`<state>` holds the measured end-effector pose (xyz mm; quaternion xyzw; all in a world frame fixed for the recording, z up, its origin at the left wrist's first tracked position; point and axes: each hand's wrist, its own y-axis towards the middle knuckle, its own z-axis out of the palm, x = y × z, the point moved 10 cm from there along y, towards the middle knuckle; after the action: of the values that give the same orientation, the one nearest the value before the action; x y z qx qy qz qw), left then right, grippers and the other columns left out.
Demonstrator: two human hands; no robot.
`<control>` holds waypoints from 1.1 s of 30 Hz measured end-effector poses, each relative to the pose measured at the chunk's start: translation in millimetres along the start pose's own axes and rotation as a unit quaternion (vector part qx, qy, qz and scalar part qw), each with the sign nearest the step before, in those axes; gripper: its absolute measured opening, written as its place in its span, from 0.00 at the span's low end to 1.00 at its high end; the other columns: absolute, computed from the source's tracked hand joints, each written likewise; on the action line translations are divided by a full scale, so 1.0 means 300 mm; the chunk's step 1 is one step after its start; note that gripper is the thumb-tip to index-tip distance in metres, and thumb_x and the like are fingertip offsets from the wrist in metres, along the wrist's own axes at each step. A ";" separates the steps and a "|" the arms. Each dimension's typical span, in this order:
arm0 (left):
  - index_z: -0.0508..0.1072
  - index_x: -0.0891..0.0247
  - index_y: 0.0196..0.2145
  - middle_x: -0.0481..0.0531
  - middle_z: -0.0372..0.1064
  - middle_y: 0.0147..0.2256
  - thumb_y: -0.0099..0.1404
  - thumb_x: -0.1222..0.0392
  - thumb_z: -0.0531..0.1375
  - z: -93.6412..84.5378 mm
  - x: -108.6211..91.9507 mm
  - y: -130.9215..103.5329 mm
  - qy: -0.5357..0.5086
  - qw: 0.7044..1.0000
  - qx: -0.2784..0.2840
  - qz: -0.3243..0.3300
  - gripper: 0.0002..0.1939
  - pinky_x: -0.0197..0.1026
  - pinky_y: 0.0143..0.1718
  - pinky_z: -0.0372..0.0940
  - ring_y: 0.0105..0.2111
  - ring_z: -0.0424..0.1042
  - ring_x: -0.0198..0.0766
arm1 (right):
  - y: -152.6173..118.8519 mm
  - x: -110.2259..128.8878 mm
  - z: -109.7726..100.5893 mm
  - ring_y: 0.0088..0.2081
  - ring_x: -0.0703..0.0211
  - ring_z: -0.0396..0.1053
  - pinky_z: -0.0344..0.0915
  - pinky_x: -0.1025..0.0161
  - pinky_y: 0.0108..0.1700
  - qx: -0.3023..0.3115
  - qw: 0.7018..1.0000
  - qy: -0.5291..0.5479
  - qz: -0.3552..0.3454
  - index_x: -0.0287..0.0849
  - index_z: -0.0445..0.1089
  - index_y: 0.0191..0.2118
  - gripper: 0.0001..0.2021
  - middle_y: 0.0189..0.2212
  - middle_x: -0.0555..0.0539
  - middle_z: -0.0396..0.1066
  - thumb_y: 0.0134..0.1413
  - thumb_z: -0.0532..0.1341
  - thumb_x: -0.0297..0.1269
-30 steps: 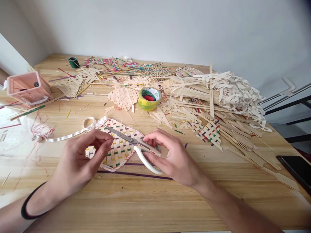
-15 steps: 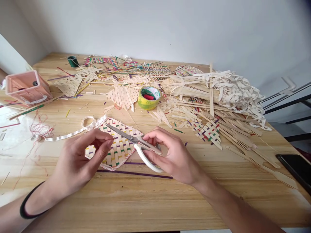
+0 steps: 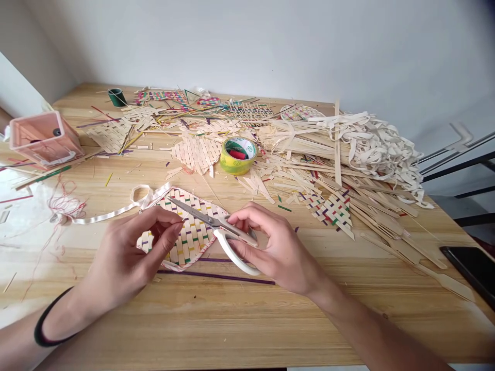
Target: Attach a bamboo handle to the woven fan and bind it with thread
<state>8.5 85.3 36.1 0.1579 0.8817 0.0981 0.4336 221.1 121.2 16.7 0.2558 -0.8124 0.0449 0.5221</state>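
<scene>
My right hand (image 3: 266,242) grips white-handled scissors (image 3: 212,220), its fingers through the loops and the blades pointing left. The blades look closed together. My left hand (image 3: 143,247) pinches thumb and forefinger together close to the blades; what sits between them, perhaps a fine thread, is too small to make out. Under both hands lies a woven strip panel (image 3: 190,242) with coloured accents and a stitched, bound edge. A white ribbon (image 3: 104,215) runs left from its upper corner. Part of the panel is hidden behind my left hand.
Tangled red thread (image 3: 67,203) lies at left, near a pink plastic box (image 3: 42,147). A tape roll (image 3: 237,156) stands behind the panel. Loose strips, wooden sticks (image 3: 386,219) and a heap of white ribbon (image 3: 379,144) cover the back and right. A phone (image 3: 469,270) lies at the right edge.
My left hand has shifted very slightly right. The scissors and my right hand are nearly where they were.
</scene>
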 end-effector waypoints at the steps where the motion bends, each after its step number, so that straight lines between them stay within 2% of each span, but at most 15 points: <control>1: 0.79 0.55 0.43 0.42 0.79 0.32 0.80 0.61 0.63 -0.001 0.001 0.000 -0.001 1.000 -0.001 -0.001 0.05 0.35 0.32 0.67 0.29 0.75 0.33 | 0.000 0.000 -0.001 0.41 0.56 0.76 0.73 0.61 0.44 -0.001 1.000 0.002 -0.001 0.43 0.76 0.45 0.07 0.40 0.46 0.78 0.65 0.70 0.37; 8: 0.80 0.52 0.44 0.44 0.81 0.36 0.80 0.58 0.63 -0.003 0.016 -0.003 -0.014 1.000 -0.005 -0.013 0.05 0.38 0.34 0.68 0.33 0.77 0.36 | -0.002 0.002 0.001 0.40 0.57 0.76 0.73 0.62 0.43 -0.008 1.000 0.011 -0.011 0.42 0.77 0.45 0.07 0.40 0.46 0.78 0.64 0.70 0.36; 33: 0.80 0.54 0.42 0.45 0.81 0.34 0.79 0.58 0.63 -0.006 0.027 -0.006 -0.024 0.999 -0.006 -0.025 0.05 0.40 0.34 0.68 0.33 0.77 0.38 | -0.001 0.005 -0.002 0.40 0.57 0.76 0.72 0.62 0.42 -0.009 1.000 -0.003 -0.018 0.43 0.76 0.45 0.06 0.40 0.47 0.78 0.64 0.70 0.35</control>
<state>2.1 86.6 30.5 0.1359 0.8743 0.0890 0.4575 221.3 120.7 18.2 0.2657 -0.8095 0.0277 0.5229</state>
